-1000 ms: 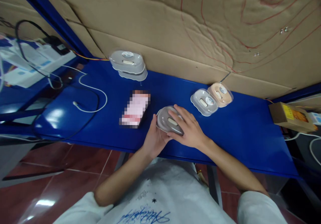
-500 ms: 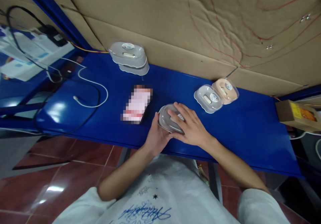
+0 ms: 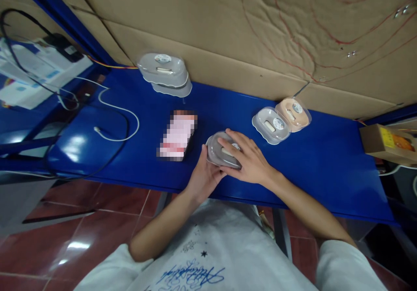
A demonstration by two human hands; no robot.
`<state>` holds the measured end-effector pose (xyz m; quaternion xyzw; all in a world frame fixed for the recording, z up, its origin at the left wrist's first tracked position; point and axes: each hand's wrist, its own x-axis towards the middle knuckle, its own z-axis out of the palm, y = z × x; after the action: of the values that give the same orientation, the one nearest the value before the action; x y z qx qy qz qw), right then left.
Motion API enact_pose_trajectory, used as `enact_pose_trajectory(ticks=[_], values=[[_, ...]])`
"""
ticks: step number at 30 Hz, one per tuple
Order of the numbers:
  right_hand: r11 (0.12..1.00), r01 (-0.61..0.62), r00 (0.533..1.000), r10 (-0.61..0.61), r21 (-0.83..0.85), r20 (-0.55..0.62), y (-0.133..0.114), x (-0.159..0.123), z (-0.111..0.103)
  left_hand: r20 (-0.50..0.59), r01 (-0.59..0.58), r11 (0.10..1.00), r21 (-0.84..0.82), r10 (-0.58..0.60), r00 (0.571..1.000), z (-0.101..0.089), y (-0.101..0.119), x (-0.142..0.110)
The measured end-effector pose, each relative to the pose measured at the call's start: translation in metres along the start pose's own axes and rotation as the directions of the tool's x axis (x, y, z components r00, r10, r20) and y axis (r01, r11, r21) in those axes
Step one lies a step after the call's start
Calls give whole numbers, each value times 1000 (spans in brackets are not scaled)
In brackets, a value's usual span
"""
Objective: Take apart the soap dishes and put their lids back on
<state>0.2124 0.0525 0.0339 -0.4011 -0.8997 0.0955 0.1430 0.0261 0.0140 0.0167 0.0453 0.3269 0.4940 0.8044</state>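
A grey plastic container with a clear lid is between my hands, near the front of the blue table. My left hand grips its left side and lower edge, thumb up along the rim. Over the lid and right side lies my right hand, fingers bent round it and partly covering a pale bar on top. To the left of the container rests a phone with its screen blurred out. Beyond my right hand sit a similar grey container and a peach one, side by side and touching.
Stacked grey containers stand at the back left against the cardboard wall. A white cable curls over the table's left part. On the right edge is a cardboard box; white boxes and a black adapter lie far left.
The container and both hands stay nearly in place, with my right hand shifted very slightly. The whole view has moved a little.
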Motion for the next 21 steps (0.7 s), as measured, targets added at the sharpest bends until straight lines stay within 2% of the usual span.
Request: enact_pose_trajectory(ticks=[3,7,10,15,18,21], values=[[1000,10,1000,-10,-30,-3,16,21,2,-70,-46,999,27,48,996,3,3,-13],[984,61,998,-64,-168,-13,40,52,4,-45,-20,998,66,23,999,0,5,-34],[965,-43,991,9,-258,-134,44,58,3,-10,4,996,88,-3,1000,-5,4,-36],[935,-230,961,175,-268,-213,52,22,-6,39,26,989,148,-32,999,-9,1,-26],[868,-413,897,336,-276,-287,66,-11,-13,55,33,984,173,-43,998,-6,-1,-21],[834,-476,871,403,-278,-281,70,-36,-19,58,29,983,184,-41,997,0,-3,-19]])
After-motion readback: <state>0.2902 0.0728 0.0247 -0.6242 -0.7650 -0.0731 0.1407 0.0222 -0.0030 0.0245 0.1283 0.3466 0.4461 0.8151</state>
